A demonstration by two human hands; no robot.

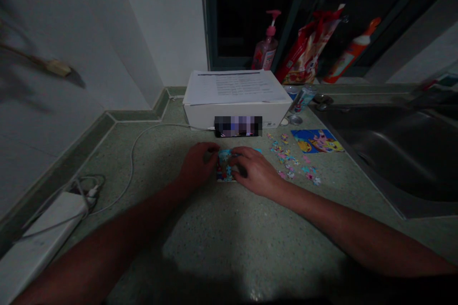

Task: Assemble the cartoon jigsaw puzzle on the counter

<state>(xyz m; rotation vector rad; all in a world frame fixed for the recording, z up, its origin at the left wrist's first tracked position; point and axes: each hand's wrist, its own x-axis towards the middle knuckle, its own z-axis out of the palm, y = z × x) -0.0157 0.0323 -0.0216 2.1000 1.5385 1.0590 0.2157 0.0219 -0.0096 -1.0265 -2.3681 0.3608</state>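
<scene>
A small patch of joined jigsaw pieces (pixel 225 164), blue and multicoloured, lies on the speckled green countertop (pixel 222 243). My left hand (pixel 197 163) rests at its left edge with fingers curled onto it. My right hand (pixel 255 170) lies over its right side, fingers pressed down on the pieces. Several loose puzzle pieces (pixel 291 159) are scattered just right of my right hand. A colourful reference picture (pixel 317 140) lies flat beyond them.
A white box (pixel 236 105) with a printed sheet on top stands behind the puzzle. A steel sink (pixel 393 147) is at right. Pink pump bottle (pixel 266 47), red bag (pixel 307 50) and orange bottle (pixel 352 52) line the window ledge. Power strip (pixel 53 214) and cables lie left.
</scene>
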